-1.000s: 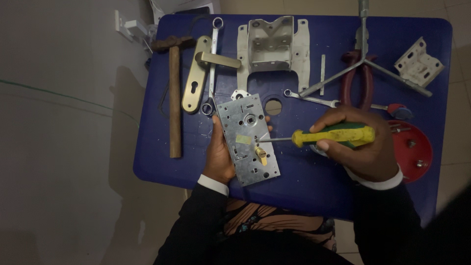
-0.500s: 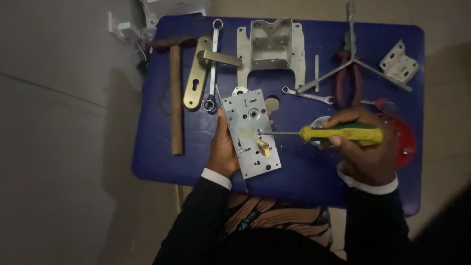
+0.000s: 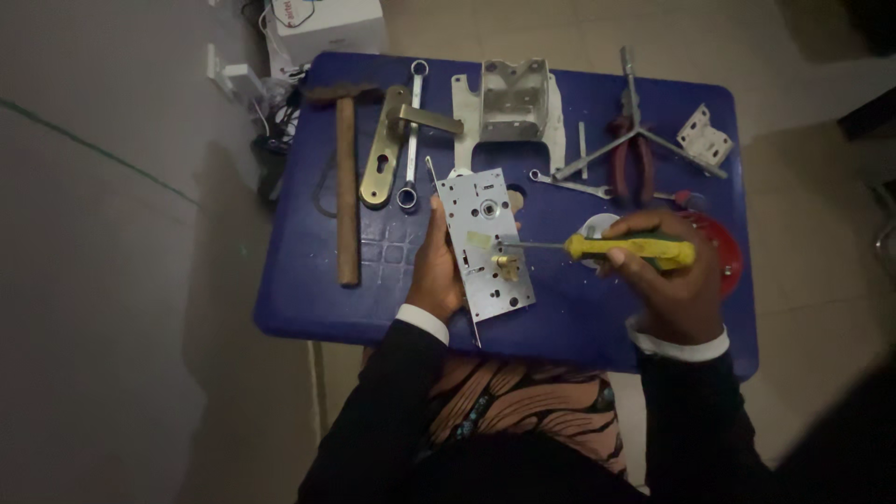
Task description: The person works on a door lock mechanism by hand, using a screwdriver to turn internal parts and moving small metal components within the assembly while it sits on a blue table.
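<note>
My left hand (image 3: 437,271) grips the grey lock case (image 3: 485,245) by its edge, tilted above the blue desk (image 3: 308,289); my right hand (image 3: 665,280) closes around the yellow-handled screwdriver (image 3: 597,248), tip at the case's face. A hammer (image 3: 346,177) lies left.

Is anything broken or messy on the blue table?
Nothing looks broken or spilled. The left hand holds a metal lock case tilted, while the right hand pushes a yellow screwdriver against it. Loose tools like the hammer lie spread on the blue table.
</note>
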